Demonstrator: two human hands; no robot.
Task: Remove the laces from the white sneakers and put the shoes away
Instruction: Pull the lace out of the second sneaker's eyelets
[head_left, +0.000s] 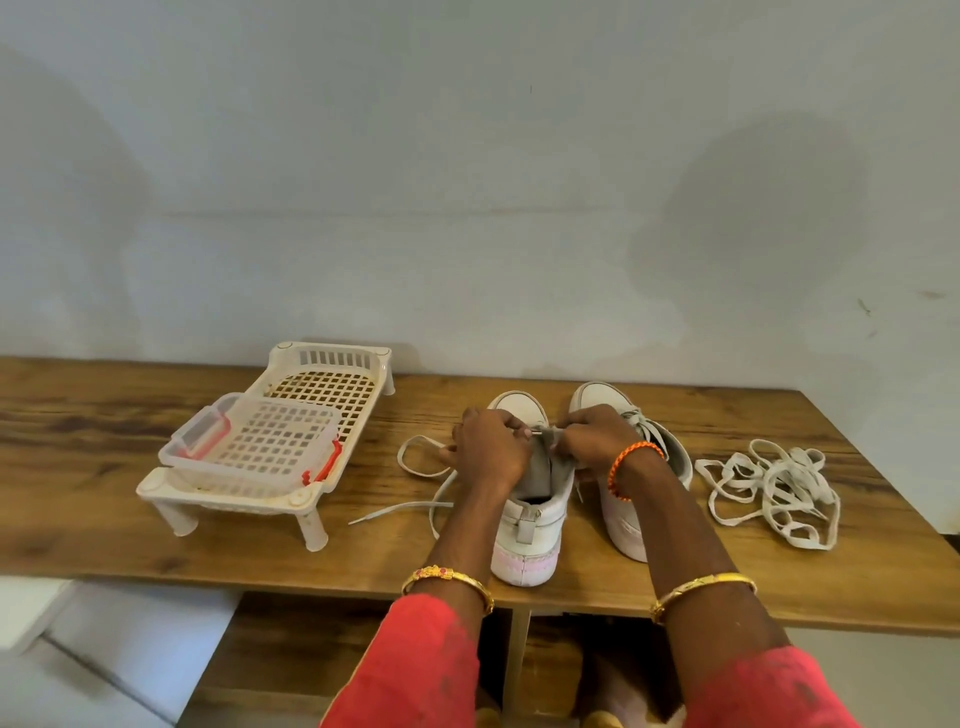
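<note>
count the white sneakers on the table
2. The left sneaker stands mid-table under both hands; the right sneaker stands beside it, partly hidden behind the right forearm. None others visible.

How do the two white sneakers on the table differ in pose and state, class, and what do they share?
The left sneaker is gripped at its tongue by the left hand and the right hand; the right sneaker stands untouched beside it. The left sneaker's lace trails loose onto the table; the right sneaker's lace still crosses its front. Both are white, upright, toes toward the wall.
</note>
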